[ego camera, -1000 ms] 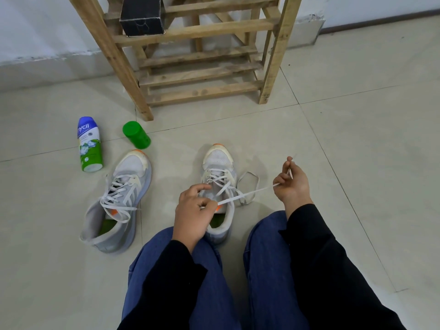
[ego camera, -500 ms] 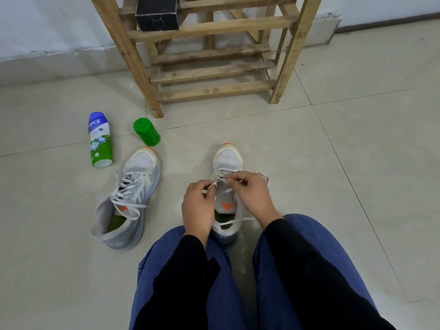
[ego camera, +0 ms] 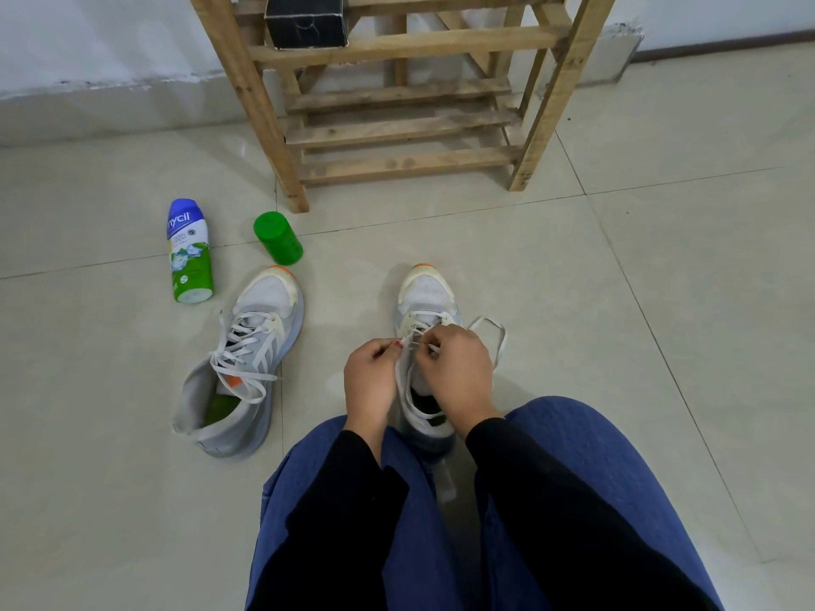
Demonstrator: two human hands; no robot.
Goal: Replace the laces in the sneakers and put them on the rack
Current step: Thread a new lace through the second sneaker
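Note:
Two grey-white sneakers with orange toe tips lie on the tiled floor. The right sneaker [ego camera: 427,293] stands between my knees, toe pointing to the wooden rack [ego camera: 397,130]. My left hand [ego camera: 370,381] and my right hand [ego camera: 454,368] are both over its eyelets, each pinching the white lace [ego camera: 494,337], which loops out to the right. The left sneaker [ego camera: 247,359] lies apart to the left, laced, with loose ends over its tongue.
A powder bottle with a blue top [ego camera: 188,251] and a green cap [ego camera: 278,238] lie on the floor left of the rack's leg. A black box [ego camera: 305,17] sits on an upper rack shelf. My blue-trousered knees fill the bottom.
My right hand came back from pulling the lace out to the right and now works at the eyelets beside the left hand. The view shifted slightly forward.

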